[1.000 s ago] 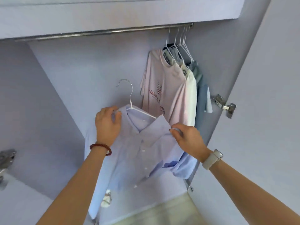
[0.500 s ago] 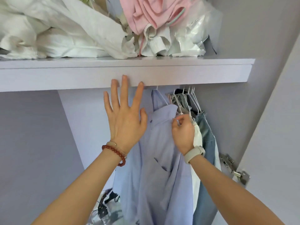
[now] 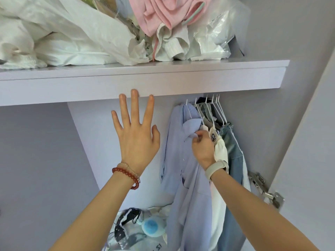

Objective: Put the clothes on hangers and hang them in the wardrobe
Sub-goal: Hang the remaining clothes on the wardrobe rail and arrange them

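A light blue button shirt [image 3: 183, 169] hangs on a white wire hanger [image 3: 188, 110] in the wardrobe, just left of several other hung clothes [image 3: 233, 160]. The rail is hidden behind the shelf front. My right hand [image 3: 202, 147] pinches the shirt's collar near its top. My left hand [image 3: 135, 131] is raised with fingers spread, holding nothing, its fingertips at the lower edge of the shelf [image 3: 145, 82].
The shelf above carries white bags [image 3: 63, 37] and a pink garment [image 3: 163, 13]. A heap of cloth and a blue round item [image 3: 152, 226] lies on the wardrobe floor. The open door [image 3: 308, 142] with a metal hinge [image 3: 262, 187] stands at the right.
One second ago both hands held the shirt on its hanger below the rail. The shirt now hangs beside the others; my left hand has let go and my right hand has gripped the collar.
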A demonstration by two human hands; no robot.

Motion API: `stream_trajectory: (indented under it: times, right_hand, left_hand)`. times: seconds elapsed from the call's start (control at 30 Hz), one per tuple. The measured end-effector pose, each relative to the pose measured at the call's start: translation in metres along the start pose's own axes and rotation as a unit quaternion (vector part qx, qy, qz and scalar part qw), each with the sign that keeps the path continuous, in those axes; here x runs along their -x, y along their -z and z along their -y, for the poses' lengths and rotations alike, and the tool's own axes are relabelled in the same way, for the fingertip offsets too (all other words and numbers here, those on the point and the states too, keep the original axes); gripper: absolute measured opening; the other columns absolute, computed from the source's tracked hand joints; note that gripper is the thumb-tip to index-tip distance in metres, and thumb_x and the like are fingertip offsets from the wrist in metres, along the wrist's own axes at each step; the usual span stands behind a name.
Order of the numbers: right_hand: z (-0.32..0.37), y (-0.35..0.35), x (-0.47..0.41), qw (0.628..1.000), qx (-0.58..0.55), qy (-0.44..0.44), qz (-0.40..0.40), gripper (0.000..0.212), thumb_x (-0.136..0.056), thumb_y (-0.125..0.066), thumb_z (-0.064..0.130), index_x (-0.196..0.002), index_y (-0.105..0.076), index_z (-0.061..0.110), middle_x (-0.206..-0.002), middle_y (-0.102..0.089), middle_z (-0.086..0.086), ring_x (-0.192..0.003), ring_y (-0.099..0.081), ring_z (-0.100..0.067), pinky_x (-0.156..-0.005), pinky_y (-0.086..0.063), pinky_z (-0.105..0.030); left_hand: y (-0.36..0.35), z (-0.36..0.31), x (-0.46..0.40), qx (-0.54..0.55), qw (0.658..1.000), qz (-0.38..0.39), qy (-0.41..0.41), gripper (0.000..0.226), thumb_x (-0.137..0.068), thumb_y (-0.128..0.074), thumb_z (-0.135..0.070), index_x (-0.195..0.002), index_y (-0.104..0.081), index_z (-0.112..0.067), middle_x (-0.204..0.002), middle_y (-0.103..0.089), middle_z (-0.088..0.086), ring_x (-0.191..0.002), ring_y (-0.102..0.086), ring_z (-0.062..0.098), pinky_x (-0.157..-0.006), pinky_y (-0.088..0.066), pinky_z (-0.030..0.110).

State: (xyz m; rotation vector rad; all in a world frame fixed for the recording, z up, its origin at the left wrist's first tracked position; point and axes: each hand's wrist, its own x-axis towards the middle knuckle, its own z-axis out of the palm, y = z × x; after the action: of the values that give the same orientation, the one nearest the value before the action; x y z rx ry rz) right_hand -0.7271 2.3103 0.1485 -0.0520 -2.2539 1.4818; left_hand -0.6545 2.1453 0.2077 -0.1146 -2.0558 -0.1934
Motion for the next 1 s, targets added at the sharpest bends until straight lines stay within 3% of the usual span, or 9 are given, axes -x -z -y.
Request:
stream_trajectory:
  times: [0.1,0.17,0.3,0.47,0.6,0.73,0.87,1.0]
  right_hand:
    - [-0.003,0.01,0.021,0.995,0.073,0.053,0.032,0.027,-0.089,-0.045,0.002,-0.114,-0.054,-0.001,-0.11,-0.057,-0.019,-0.102,-0.052,-0.031,-0.083,-0.038,-0.027]
    - [-0.008,0.021,0.043,0.988,0.13,0.08,0.03,0.037,-0.087,-0.046,0.001,-0.125,-0.049,0.0,-0.124,-0.051,-0.018,-0.116,-0.043,-0.032,-0.097,-0.03,-0.028]
    - [-0.03,0.048,0.103,0.966,0.232,0.115,0.001,0.04,-0.086,-0.048,0.002,-0.126,-0.05,0.001,-0.129,-0.051,-0.015,-0.119,-0.043,-0.033,-0.102,-0.035,-0.038]
    - [-0.074,0.087,0.203,0.95,0.311,-0.003,-0.031,0.041,-0.086,-0.051,0.004,-0.128,-0.05,0.002,-0.13,-0.051,-0.015,-0.122,-0.044,-0.036,-0.099,-0.038,-0.045]
    - [-0.111,0.117,0.308,0.913,0.371,-0.163,-0.043,0.043,-0.094,-0.04,0.019,-0.137,-0.04,0.014,-0.145,-0.037,-0.004,-0.136,-0.024,-0.022,-0.108,-0.024,-0.034]
    - [-0.126,0.148,0.416,0.872,0.369,-0.309,-0.089,0.04,-0.095,-0.038,0.021,-0.135,-0.042,0.015,-0.145,-0.036,-0.003,-0.135,-0.025,-0.02,-0.108,-0.025,-0.032]
    - [-0.128,0.184,0.538,0.8,0.349,-0.459,-0.167,0.035,-0.095,-0.036,0.019,-0.127,-0.05,0.011,-0.135,-0.045,-0.008,-0.126,-0.035,-0.028,-0.102,-0.032,-0.035]
    - [-0.116,0.205,0.647,0.73,0.302,-0.546,-0.279,0.033,-0.096,-0.034,0.014,-0.121,-0.054,0.009,-0.128,-0.05,-0.008,-0.125,-0.038,-0.028,-0.103,-0.027,-0.029]
  left_hand:
    - [-0.004,-0.005,0.02,0.056,0.998,0.028,0.012,0.065,-0.081,-0.049,-0.016,-0.143,-0.03,-0.017,-0.152,-0.017,0.017,-0.14,-0.003,0.031,-0.109,-0.013,0.06]
    - [-0.008,-0.007,0.037,0.089,0.994,0.065,0.015,0.061,-0.082,-0.048,-0.018,-0.141,-0.034,-0.015,-0.151,-0.021,0.018,-0.14,-0.009,0.033,-0.109,-0.014,0.06]
    - [-0.02,-0.014,0.084,0.144,0.978,0.153,-0.004,0.055,-0.081,-0.049,-0.016,-0.135,-0.044,-0.01,-0.145,-0.034,0.02,-0.135,-0.028,0.04,-0.105,-0.019,0.061]
    - [-0.024,-0.041,0.168,0.22,0.928,0.299,-0.039,0.05,-0.083,-0.06,-0.006,-0.131,-0.049,-0.006,-0.143,-0.038,0.019,-0.133,-0.032,0.037,-0.106,-0.019,0.06]
    - [-0.006,-0.071,0.239,0.259,0.866,0.415,-0.108,0.047,-0.085,-0.056,-0.011,-0.132,-0.048,-0.009,-0.145,-0.036,0.014,-0.136,-0.028,0.031,-0.107,-0.019,0.055]
    - [0.014,-0.116,0.292,0.296,0.795,0.487,-0.209,0.047,-0.088,-0.051,-0.012,-0.134,-0.044,-0.008,-0.147,-0.032,0.014,-0.137,-0.025,0.029,-0.109,-0.021,0.048]
    - [0.063,-0.186,0.349,0.366,0.696,0.519,-0.336,0.048,-0.086,-0.052,-0.01,-0.133,-0.045,-0.004,-0.143,-0.035,0.018,-0.134,-0.029,0.031,-0.108,-0.024,0.044]
    - [0.131,-0.249,0.409,0.427,0.583,0.541,-0.43,0.047,-0.088,-0.05,-0.012,-0.134,-0.043,-0.007,-0.145,-0.033,0.016,-0.133,-0.031,0.028,-0.108,-0.026,0.04]
